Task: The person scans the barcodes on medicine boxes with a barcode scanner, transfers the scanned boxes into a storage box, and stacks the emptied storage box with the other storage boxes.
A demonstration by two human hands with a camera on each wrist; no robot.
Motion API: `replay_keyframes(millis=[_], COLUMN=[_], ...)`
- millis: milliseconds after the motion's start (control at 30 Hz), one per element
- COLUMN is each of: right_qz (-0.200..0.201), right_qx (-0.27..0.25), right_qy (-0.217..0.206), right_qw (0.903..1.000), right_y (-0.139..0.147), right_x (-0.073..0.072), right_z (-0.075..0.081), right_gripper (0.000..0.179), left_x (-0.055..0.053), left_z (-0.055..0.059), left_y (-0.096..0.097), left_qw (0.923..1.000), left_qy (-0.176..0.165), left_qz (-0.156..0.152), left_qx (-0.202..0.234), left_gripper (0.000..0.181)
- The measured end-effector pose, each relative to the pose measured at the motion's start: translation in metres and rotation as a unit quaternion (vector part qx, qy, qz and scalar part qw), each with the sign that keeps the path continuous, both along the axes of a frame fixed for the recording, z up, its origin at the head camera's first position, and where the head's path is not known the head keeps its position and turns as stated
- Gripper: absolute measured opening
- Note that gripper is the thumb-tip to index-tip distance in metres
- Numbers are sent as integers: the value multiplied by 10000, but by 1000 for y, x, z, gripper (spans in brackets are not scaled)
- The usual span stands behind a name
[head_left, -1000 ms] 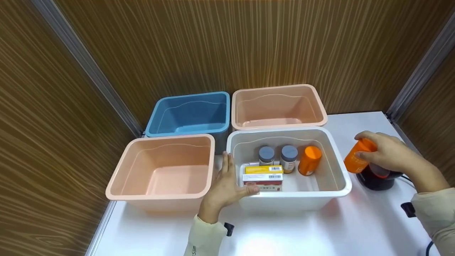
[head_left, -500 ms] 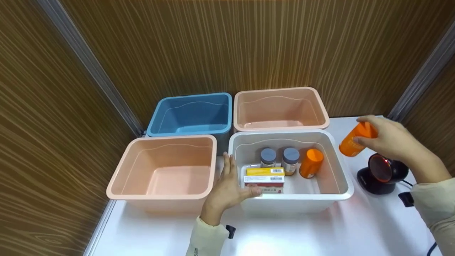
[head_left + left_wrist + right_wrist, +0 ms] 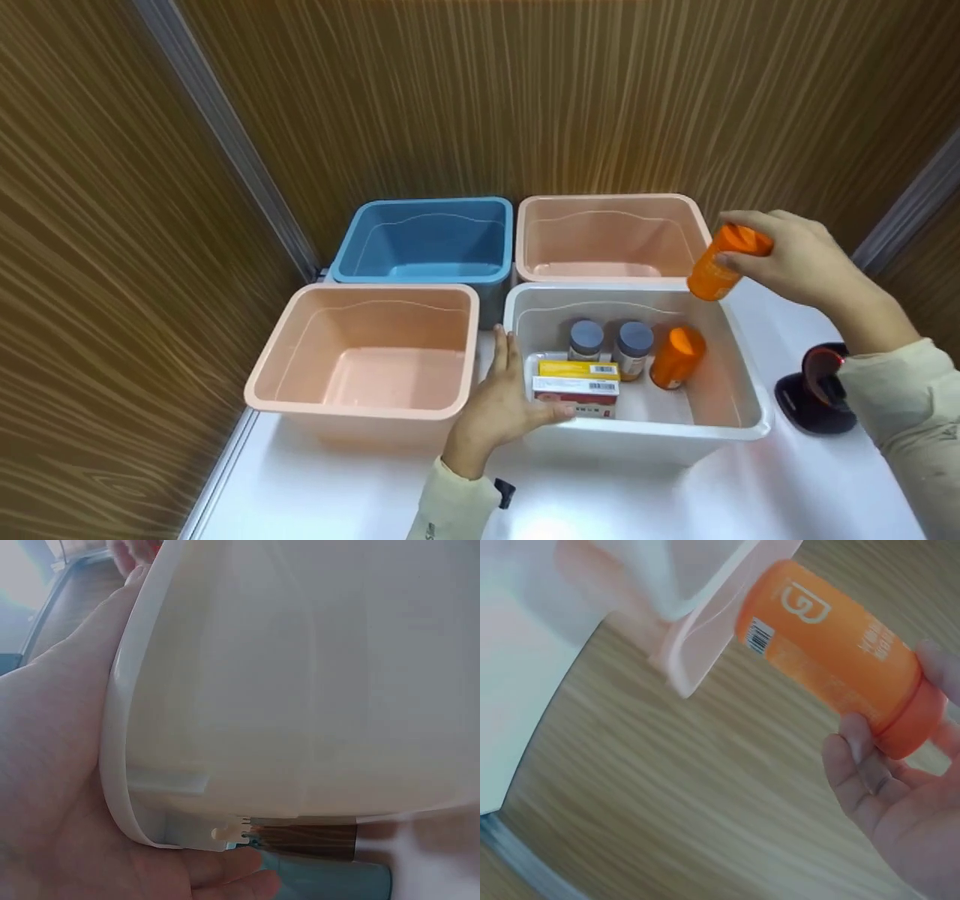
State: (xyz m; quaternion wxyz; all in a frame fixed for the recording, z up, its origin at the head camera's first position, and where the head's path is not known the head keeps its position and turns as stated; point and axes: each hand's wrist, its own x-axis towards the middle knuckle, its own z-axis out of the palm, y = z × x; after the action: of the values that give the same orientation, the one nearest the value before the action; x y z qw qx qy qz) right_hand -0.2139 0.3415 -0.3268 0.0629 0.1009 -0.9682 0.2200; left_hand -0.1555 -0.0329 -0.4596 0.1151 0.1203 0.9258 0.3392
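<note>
In the head view my right hand grips an orange bottle near its cap and holds it tilted over the back right corner of the white bin. Its printing and barcode show in the right wrist view, with fingertips around the cap end. My left hand rests on the bin's front left corner, fingers straight along the side, thumb over the front rim. Inside the bin stand another orange bottle, two grey-capped bottles, a yellow box and a white and red box.
A pink bin stands left of the white one. Behind are a blue bin and a second pink bin. A black scanner with a red glow sits at the right, partly behind the right sleeve. Wood-grain panels surround the table.
My right hand has lifted the orange bottle away from the scanner, up and left to the white bin's corner. The left hand keeps its place on the bin while the head view shifts slightly.
</note>
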Motion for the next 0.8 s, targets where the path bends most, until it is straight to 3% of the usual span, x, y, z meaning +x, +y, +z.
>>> replay_keyframes(millis=[300,800], right_qz=[328,890], right_qx=[-129,-187], right_qy=[550,265], right_qw=[9979,9955], right_y=[-33,-104], right_x=[-22,-81], right_z=[3,2], right_gripper=[65,59], left_x=[7,18], left_z=[-5,-6], left_y=[15,20], left_qw=[9999,9999], left_qy=[155,28], left_qz=[5,92], left_qx=[-6,77], left_gripper=[138,136])
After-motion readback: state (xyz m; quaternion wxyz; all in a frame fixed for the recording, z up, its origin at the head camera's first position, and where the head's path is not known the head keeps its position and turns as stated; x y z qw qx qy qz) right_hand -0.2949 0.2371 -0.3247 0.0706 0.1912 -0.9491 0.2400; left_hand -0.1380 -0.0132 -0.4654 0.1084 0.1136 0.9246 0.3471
